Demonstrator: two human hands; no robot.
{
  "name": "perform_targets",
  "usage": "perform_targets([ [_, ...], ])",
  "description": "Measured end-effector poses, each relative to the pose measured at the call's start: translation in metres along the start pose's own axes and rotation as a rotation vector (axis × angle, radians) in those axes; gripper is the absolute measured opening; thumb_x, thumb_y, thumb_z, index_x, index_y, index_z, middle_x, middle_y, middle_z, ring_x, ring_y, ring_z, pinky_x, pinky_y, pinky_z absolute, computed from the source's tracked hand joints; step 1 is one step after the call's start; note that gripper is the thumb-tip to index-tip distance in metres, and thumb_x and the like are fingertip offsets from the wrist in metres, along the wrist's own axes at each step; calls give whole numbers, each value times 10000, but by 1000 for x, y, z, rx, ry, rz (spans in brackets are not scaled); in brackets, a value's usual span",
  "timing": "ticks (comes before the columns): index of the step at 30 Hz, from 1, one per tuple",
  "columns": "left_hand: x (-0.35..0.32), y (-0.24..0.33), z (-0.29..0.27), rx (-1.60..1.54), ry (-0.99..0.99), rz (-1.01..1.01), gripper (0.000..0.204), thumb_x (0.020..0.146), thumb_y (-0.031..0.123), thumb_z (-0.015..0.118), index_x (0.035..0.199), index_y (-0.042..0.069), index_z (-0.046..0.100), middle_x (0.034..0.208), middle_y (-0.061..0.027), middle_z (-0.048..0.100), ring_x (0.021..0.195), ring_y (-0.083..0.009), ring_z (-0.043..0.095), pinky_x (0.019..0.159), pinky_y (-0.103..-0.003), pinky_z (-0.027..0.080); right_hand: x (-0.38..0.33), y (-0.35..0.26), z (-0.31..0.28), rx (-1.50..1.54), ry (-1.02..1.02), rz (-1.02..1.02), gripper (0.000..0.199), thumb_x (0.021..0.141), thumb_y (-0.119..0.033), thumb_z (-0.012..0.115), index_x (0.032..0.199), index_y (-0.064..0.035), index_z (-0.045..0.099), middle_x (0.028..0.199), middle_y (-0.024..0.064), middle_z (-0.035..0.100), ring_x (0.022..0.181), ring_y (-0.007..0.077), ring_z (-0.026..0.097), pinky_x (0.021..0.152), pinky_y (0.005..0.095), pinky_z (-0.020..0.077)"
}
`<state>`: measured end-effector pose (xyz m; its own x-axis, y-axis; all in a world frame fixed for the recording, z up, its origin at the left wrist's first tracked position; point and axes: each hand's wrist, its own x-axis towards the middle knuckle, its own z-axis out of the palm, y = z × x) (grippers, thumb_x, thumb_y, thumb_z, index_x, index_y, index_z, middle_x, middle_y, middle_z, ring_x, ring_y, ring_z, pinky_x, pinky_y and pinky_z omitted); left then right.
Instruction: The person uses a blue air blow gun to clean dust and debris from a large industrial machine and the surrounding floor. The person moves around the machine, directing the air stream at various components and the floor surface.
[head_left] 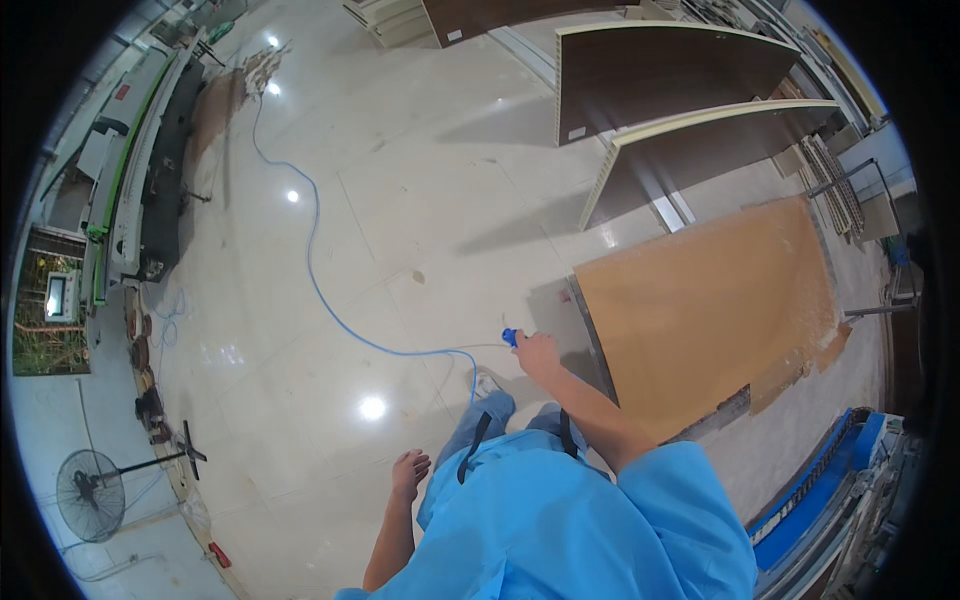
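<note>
My right hand (538, 355) is stretched out in front of my legs, its fingers wrapped round a small blue tool (510, 337) that looks like an air blow gun with a thin tip. The tool is held above the tiled floor, left of a brown sheet-covered platform (710, 300). A blue air hose (318, 215) winds over the floor from the far left to my legs; its join with the tool cannot be made out. My left hand (408, 472) hangs beside my left leg, holding nothing, with its fingers apart and slightly bent.
Dark brown panels (680, 80) with pale edges stand on metal rails at the far right. A long green-and-grey machine (125, 170) lines the left wall. A fan (90, 495) is at the lower left, and a blue machine (815, 490) at the lower right.
</note>
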<state>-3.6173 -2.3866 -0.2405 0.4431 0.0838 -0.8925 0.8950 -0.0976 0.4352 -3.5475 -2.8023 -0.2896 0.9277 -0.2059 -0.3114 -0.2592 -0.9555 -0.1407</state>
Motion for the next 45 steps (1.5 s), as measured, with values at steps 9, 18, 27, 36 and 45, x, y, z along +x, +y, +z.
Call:
perform_targets([
  [9,85,151,-54,34,38,44,334,964,292,600,1199,55,584,1098,-124,676,965,-223,667,816,-349,539,177,-2,-86,83,-79,273,375,923,-416,636,1151,-119,613,916,100,723,905,296,715,736,488,502],
  [18,180,325,-10,103,4,11,399,987,304,558,1270,23,545,1183,-166,650,1034,-273,659,894,-388,531,402,-44,-176,145,124,-2,415,923,-423,637,1211,-128,595,878,115,710,836,307,702,739,500,495],
  [27,239,520,16,-73,13,160,409,1004,309,552,1289,16,549,1179,-161,656,1027,-260,667,860,-358,549,656,-46,-265,154,135,282,327,926,-397,638,1114,-129,647,897,66,735,862,269,724,673,465,508],
  [36,355,615,-21,-44,73,-109,393,991,290,552,1275,19,570,1172,-175,659,1025,-286,661,838,-383,546,843,-71,-289,94,-77,290,258,935,-365,617,988,-138,727,966,81,742,901,263,725,623,419,515],
  [45,471,887,-84,-120,72,121,335,950,217,590,1219,19,559,1014,-147,660,868,-237,670,701,-307,556,1054,-240,-388,117,83,-65,386,964,-431,576,1206,-130,586,891,114,718,887,308,707,728,483,524],
])
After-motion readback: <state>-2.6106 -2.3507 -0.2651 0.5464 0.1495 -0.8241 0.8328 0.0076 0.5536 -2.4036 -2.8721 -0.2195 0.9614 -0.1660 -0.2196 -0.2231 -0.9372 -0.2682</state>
